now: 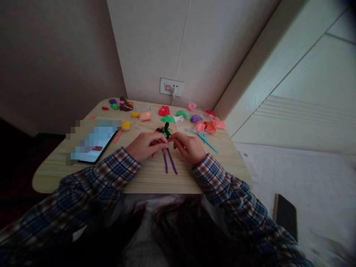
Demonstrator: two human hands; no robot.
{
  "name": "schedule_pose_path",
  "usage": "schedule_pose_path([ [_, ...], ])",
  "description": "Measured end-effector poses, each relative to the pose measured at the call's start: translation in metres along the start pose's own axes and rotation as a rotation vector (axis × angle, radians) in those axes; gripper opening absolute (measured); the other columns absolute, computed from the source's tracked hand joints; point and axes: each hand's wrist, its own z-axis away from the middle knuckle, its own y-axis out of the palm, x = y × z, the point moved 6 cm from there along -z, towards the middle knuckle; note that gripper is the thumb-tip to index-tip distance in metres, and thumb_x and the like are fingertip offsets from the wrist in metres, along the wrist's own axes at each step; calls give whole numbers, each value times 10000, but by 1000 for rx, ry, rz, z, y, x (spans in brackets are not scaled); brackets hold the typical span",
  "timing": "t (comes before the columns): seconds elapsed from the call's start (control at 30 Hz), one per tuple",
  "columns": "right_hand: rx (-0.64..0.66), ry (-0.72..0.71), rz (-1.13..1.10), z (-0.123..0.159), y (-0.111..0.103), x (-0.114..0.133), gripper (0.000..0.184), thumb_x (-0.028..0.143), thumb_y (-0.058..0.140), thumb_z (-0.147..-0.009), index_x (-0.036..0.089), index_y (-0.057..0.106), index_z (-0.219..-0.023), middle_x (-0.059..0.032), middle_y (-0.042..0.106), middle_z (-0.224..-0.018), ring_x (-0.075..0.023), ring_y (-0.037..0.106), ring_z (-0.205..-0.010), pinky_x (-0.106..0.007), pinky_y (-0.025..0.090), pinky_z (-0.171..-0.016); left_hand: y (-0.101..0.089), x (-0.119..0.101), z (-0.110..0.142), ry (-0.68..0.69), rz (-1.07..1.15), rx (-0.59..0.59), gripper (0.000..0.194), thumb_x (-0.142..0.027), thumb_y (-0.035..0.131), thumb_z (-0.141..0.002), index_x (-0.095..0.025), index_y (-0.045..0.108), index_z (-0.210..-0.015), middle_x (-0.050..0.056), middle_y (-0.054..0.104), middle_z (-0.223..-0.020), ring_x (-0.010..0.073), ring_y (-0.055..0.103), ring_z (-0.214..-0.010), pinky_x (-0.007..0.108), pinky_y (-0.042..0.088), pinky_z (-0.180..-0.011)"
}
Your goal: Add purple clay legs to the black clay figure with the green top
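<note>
Two thin purple clay strips (171, 161) run from between my hands toward the table's front edge. My left hand (148, 145) is closed, its thumb and fingers pinched at the strips' upper ends. Close beside it, my right hand (189, 146) is also closed in a pinch; what lies between its fingertips is too small to make out. Just behind the fingertips stands a small clay model with a green top (167, 119) on a dark stem (166, 128). Its colourful base is partly hidden by my hands.
A tablet (103, 144) with a partly blurred screen lies at left. Turquoise plastic tools (208, 143) lie at right. Bagged clay, including a red lump (164, 110) and an orange-red pack (209, 127), spreads along the back. A wall socket (171, 87) is behind; a dark phone-like object (285, 217) lies off-table.
</note>
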Motion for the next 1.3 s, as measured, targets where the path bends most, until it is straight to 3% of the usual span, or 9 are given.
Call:
schedule_pose_path([
  [0.13,-35,53,1,0,-2,-3,263,311,329,-919,173,547,-866,4,587,-623,-103,504,-519,-204,342,-551,-13,-5,-1,71,-244,-162,245,-354,494,-798,-151,604,-718,4,638,-699,134,565,-648,239,409,-629],
  [0.23,-61,44,13,0,-4,-2,266,338,337,-916,175,536,-848,-3,582,-647,-109,502,-541,-207,329,-545,-17,-4,-1,64,-306,-211,246,-342,470,-802,-146,599,-726,8,632,-720,136,552,-652,247,399,-641],
  [0.47,-84,66,46,0,-6,-2,225,322,362,-903,170,516,-840,-11,565,-650,-120,489,-559,-215,319,-547,-13,-1,-1,77,-226,-173,159,-236,472,-769,-156,602,-813,29,634,-843,165,579,-783,260,460,-678],
  [0.6,-67,58,36,-1,-6,0,204,260,331,-903,169,505,-846,-15,567,-652,-123,504,-573,-216,341,-571,-13,1,-2,71,-112,-161,146,-217,478,-771,-146,596,-819,31,632,-827,156,606,-749,293,490,-729],
  [0.77,-58,63,14,-1,-5,-1,190,234,322,-897,171,499,-868,-18,587,-680,-122,531,-597,-210,356,-583,-9,3,-2,30,86,-130,147,-250,489,-800,-144,566,-865,17,625,-763,138,626,-683,281,527,-670],
  [0.93,-66,51,6,-1,-6,0,172,228,334,-886,174,496,-861,-15,592,-673,-120,532,-582,-207,363,-580,-8,9,-3,-21,199,-129,236,-315,576,-762,-138,545,-915,38,647,-844,155,637,-678,299,541,-635],
  [1.1,-79,41,17,0,-7,2,167,225,346,-882,174,503,-857,-15,589,-661,-121,526,-574,-208,361,-576,-9,12,-4,37,205,-152,338,-259,662,-678,-141,529,-965,53,619,-1016,197,619,-906,364,490,-839],
  [1.3,-71,42,20,0,-6,1,172,218,341,-886,170,505,-878,-23,601,-693,-119,532,-583,-208,366,-580,-5,11,-3,60,194,-115,376,-248,651,-694,-157,507,-1029,81,604,-1079,195,628,-895,374,495,-825],
])
